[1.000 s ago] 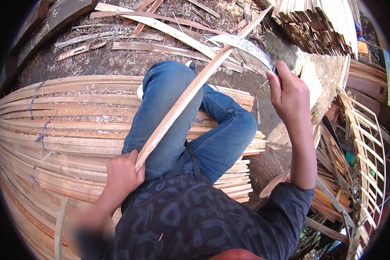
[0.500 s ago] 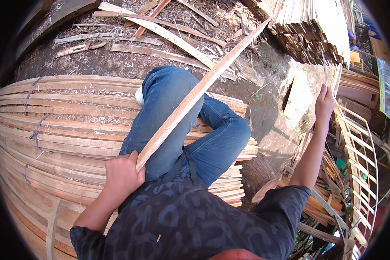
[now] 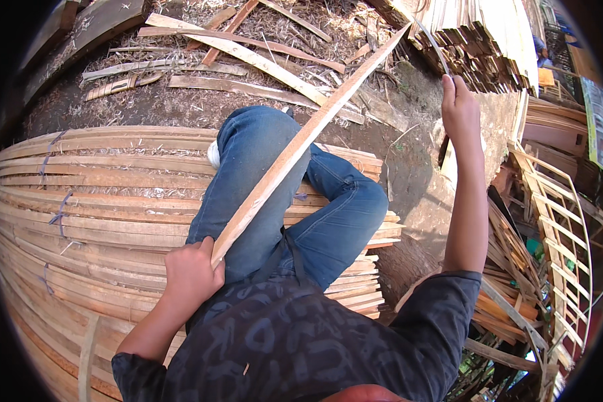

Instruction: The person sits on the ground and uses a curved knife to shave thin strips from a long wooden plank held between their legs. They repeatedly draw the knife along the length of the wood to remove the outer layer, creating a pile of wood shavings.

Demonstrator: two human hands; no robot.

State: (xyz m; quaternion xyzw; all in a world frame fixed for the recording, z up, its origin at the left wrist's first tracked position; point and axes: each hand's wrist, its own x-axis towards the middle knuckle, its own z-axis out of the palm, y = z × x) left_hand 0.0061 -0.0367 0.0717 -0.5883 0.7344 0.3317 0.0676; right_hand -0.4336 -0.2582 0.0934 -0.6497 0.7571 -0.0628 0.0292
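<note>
A long, narrow wooden slat (image 3: pixel 315 127) slants across my legs, from my lap toward the far stack of slats. My left hand (image 3: pixel 194 271) is closed around its near end, beside my thigh. My right hand (image 3: pixel 461 110) is raised to the right of the slat, its fingers wrapped round the handle of a long knife (image 3: pixel 434 45) with a thin, slightly curved blade. The blade points up and to the left, its tip close to the slat's far end. Whether the two touch cannot be made out. The handle is mostly hidden in my fist.
Bundles of slats (image 3: pixel 100 218), tied with purple string, lie beneath and left of me. A sheathed knife (image 3: pixel 122 87) and offcuts (image 3: pixel 248 59) rest among shavings ahead. A slat stack (image 3: pixel 472 47) stands far right, a lattice frame (image 3: pixel 559 248) at right.
My right hand and the knife have moved left and farther away, bringing the blade toward the slat's far end. My left hand and the slat have hardly shifted.
</note>
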